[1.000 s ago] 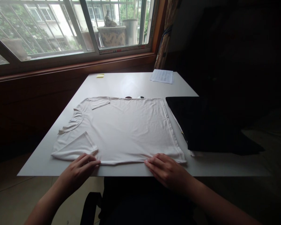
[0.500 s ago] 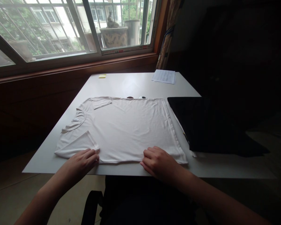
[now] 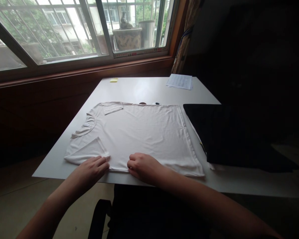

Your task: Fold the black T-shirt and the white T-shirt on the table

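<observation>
A white T-shirt (image 3: pixel 144 129) lies spread on the white table (image 3: pixel 84 106), its neckline to the left and its hem to the right. Both short sleeves are folded inward over the body. At the near sleeve's end, my left hand (image 3: pixel 96 167) has its fingers closed on the shirt's near edge. Farther right along that same edge, my right hand (image 3: pixel 142 166) pinches the fabric with bent fingers. The fingertips of both hands are partly hidden.
Dark folded cloth (image 3: pixel 224 136) lies right of the shirt, with something pale under it. Papers (image 3: pixel 179 81) and a yellow sticky note (image 3: pixel 114 80) rest at the table's far side. Two small round items peek out behind the shirt. A chair armrest (image 3: pixel 99 215) stands below the near edge.
My right hand has slid left along the shirt's near edge, closer to my left hand. My left hand stays at the sleeve end. The whole view has shifted slightly.
</observation>
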Action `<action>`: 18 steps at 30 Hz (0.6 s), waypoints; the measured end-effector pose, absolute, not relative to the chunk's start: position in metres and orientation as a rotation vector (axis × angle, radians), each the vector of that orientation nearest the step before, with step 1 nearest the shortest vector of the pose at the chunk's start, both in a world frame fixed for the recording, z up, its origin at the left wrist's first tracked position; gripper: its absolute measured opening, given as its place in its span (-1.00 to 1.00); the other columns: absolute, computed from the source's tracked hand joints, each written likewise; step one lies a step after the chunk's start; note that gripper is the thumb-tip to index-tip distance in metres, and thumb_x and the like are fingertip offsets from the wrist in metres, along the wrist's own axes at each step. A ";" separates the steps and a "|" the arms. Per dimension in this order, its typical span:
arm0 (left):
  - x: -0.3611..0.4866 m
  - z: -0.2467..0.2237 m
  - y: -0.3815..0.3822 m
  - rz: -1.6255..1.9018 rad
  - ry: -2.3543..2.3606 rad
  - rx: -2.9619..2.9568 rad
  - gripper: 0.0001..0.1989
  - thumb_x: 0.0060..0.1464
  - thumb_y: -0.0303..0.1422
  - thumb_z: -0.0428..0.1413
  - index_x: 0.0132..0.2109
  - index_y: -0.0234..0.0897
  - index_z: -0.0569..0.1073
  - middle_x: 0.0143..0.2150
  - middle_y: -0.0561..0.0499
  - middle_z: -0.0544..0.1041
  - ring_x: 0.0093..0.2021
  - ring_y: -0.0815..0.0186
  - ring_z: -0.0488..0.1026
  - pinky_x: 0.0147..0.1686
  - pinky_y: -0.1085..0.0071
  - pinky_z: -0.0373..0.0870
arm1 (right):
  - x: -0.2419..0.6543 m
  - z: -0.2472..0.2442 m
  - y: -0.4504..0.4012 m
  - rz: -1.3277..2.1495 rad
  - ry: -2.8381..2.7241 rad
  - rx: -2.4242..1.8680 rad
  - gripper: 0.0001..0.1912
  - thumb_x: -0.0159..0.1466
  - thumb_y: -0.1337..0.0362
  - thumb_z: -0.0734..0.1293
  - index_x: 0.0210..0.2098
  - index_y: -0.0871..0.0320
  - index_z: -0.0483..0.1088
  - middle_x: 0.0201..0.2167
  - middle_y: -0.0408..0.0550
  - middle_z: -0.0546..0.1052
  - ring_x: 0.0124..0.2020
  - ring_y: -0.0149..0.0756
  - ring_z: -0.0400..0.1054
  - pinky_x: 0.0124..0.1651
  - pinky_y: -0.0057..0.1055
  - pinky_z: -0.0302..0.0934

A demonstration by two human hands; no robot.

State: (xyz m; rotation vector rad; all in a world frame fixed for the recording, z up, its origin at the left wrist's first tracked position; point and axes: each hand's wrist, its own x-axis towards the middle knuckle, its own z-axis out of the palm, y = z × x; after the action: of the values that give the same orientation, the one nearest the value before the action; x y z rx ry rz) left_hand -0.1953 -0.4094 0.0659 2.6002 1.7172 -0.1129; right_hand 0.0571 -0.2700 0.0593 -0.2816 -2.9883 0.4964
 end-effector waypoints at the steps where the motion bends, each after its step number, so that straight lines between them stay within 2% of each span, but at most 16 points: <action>1: -0.194 0.066 -0.409 -0.129 1.722 2.607 -0.85 0.22 -0.60 0.10 -0.16 -0.27 0.46 -0.06 -0.11 0.54 -0.17 0.15 0.49 -0.16 0.21 0.48 | 0.055 0.057 -0.271 0.499 -2.994 -0.280 -0.82 0.41 0.29 0.28 -0.33 0.15 0.44 -0.34 -0.09 0.48 -0.36 -0.35 0.31 -0.31 -0.40 0.08; 5: -0.189 0.072 -0.404 -0.178 1.741 2.618 -0.88 0.28 -0.54 0.06 -0.16 -0.27 0.46 -0.11 -0.09 0.53 -0.20 0.15 0.48 -0.21 0.21 0.44 | 0.051 0.054 -0.275 0.475 -3.007 -0.291 -0.81 0.41 0.25 0.28 -0.32 0.15 0.45 -0.32 -0.08 0.48 -0.36 -0.34 0.32 -0.31 -0.40 0.11; 8: -0.184 0.077 -0.398 -0.223 1.734 2.602 -0.88 0.25 -0.56 0.07 -0.20 -0.28 0.45 -0.14 -0.09 0.52 -0.21 0.16 0.47 -0.21 0.23 0.42 | 0.050 0.056 -0.277 0.445 -3.034 -0.293 -0.83 0.39 0.24 0.31 -0.30 0.17 0.45 -0.32 -0.07 0.48 -0.35 -0.32 0.32 -0.32 -0.39 0.14; 13: -0.183 0.072 -0.393 -0.164 1.741 2.641 -0.87 0.18 -0.59 0.06 -0.22 -0.27 0.42 -0.21 -0.07 0.48 -0.23 0.17 0.43 -0.21 0.24 0.39 | 0.046 0.058 -0.280 0.388 -3.060 -0.322 -0.89 0.36 0.31 0.32 -0.28 0.18 0.45 -0.31 -0.04 0.48 -0.33 -0.30 0.34 -0.32 -0.38 0.19; 18: -0.193 0.062 -0.400 -0.045 1.753 2.662 -0.84 0.19 -0.61 0.04 -0.19 -0.27 0.40 -0.20 -0.06 0.46 -0.24 0.18 0.37 -0.22 0.24 0.38 | 0.047 0.058 -0.282 0.352 -3.061 -0.322 -0.95 0.33 0.39 0.31 -0.21 0.20 0.41 -0.25 0.00 0.47 -0.28 -0.26 0.34 -0.25 -0.37 0.24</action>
State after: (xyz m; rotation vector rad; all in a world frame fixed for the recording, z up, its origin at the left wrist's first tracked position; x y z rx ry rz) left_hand -0.1932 -0.4002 0.0620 2.6620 1.7525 -0.0451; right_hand 0.0465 -0.2824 0.0579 -0.3224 -3.0613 0.3521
